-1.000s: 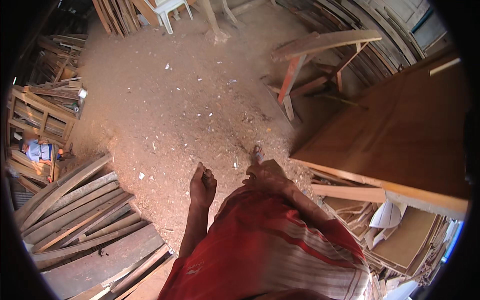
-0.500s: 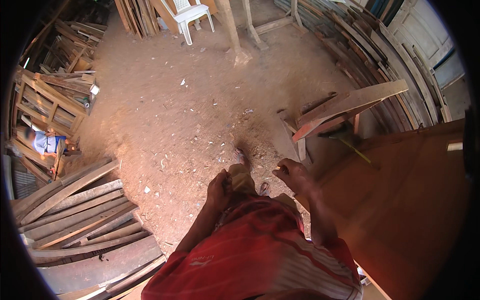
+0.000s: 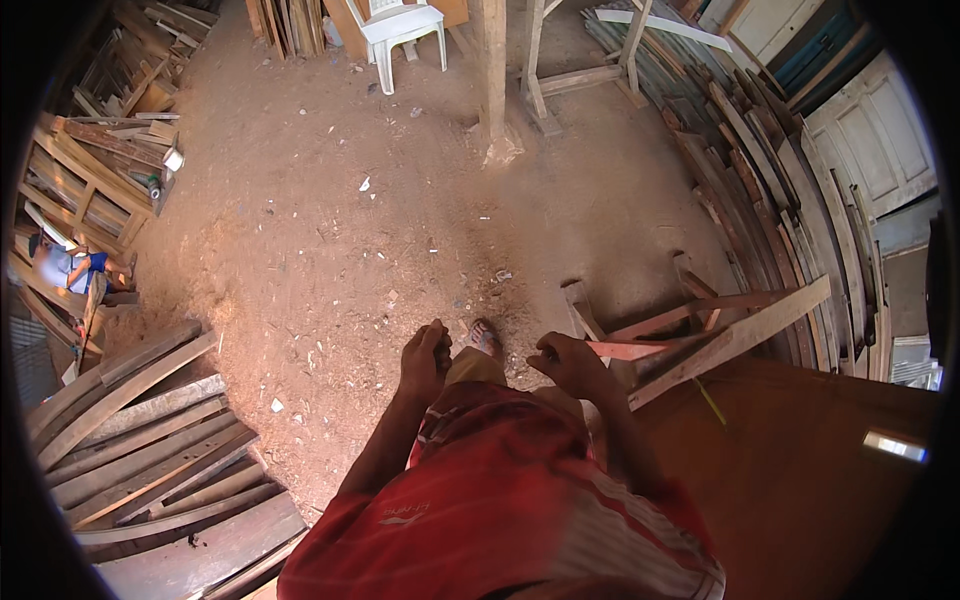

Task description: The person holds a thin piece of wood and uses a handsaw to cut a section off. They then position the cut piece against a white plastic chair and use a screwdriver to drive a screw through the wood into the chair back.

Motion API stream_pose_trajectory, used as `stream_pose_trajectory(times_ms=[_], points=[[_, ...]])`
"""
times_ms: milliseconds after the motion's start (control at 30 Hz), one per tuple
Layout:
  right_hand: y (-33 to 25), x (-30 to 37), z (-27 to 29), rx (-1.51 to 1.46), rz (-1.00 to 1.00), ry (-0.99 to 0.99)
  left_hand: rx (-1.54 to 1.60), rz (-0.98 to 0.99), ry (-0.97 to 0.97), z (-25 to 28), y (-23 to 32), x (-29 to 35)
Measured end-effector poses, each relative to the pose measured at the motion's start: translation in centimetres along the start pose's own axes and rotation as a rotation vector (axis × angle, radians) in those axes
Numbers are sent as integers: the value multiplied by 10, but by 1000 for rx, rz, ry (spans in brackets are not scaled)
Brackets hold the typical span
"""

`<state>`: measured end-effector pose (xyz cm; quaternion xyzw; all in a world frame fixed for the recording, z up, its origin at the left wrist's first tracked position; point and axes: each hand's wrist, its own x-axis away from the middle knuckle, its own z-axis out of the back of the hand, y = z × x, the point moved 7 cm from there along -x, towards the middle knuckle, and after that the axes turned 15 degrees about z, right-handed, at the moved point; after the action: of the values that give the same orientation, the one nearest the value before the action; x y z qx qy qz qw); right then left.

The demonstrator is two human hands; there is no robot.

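Held in front of my red shirt, my left hand (image 3: 427, 362) is loosely curled, with nothing seen in it. My right hand (image 3: 573, 366) is half bent, a gap showing between thumb and fingers, and it holds nothing. Nearest to it on the right is a wooden trestle (image 3: 735, 340) with a pale top board and reddish rails. Beyond my right forearm spreads a large brown panel (image 3: 780, 480), on which a thin yellow strip (image 3: 711, 402) lies. One sandalled foot (image 3: 485, 338) shows on the ground between my hands.
Stacked planks (image 3: 170, 440) lie at the left; long boards (image 3: 770, 190) line the right. A white plastic chair (image 3: 402, 28), a wooden post (image 3: 493, 80) and a timber frame (image 3: 580, 80) stand ahead. A person (image 3: 75, 265) sits at far left. Wood chips litter the dirt floor (image 3: 350, 270).
My view has shifted: the trestle and brown panel sit lower in it, and the post appears further right. My right hand has come closer to my left. Neither hand has picked anything up.
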<state>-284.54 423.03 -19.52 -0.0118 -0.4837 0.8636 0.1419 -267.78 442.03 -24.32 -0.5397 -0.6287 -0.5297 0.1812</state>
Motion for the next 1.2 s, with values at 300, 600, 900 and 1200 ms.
stream_pose_trajectory(times_ms=[300,600,900,1200], points=[[4,-141,66,-16,121,270,16,-141,117,-14,139,-81],[53,-307,146,-6,120,592,-25,-194,171,-62,267,-186],[-9,-532,217,-37,423,326,193,-231,276,-71,378,-241],[-32,-732,190,-197,496,1,215,-218,337,-34,498,-320]])
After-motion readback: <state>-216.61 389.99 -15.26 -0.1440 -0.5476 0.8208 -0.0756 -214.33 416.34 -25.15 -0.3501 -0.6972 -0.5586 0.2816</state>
